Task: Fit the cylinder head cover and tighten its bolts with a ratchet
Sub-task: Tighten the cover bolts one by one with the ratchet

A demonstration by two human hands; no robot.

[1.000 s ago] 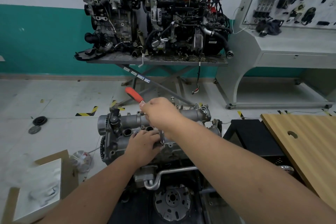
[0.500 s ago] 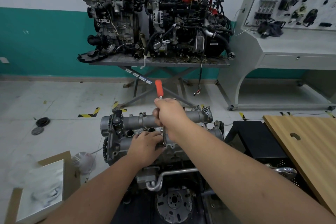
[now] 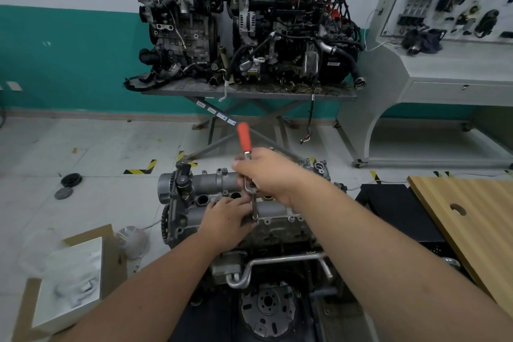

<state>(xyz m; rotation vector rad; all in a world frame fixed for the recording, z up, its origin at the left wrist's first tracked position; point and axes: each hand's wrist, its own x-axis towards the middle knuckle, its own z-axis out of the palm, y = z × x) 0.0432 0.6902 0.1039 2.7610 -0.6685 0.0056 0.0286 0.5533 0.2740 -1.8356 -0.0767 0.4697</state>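
Ratchet [image 3: 248, 164] handle has swung from far-left to pointing straight away since a second ago. Right hand [image 3: 268, 175] grips its shaft; the extension drops vertically onto a bolt on the near edge of the cylinder head cover [image 3: 222, 183]. Left hand [image 3: 226, 219], nearer the bolt, fingers curled round the extension's foot, steadying it.

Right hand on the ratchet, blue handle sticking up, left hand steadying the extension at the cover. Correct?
Not quite: the handle is red, not blue. The head view shows the right hand gripping the ratchet, and the left hand at the extension on the cylinder head cover.
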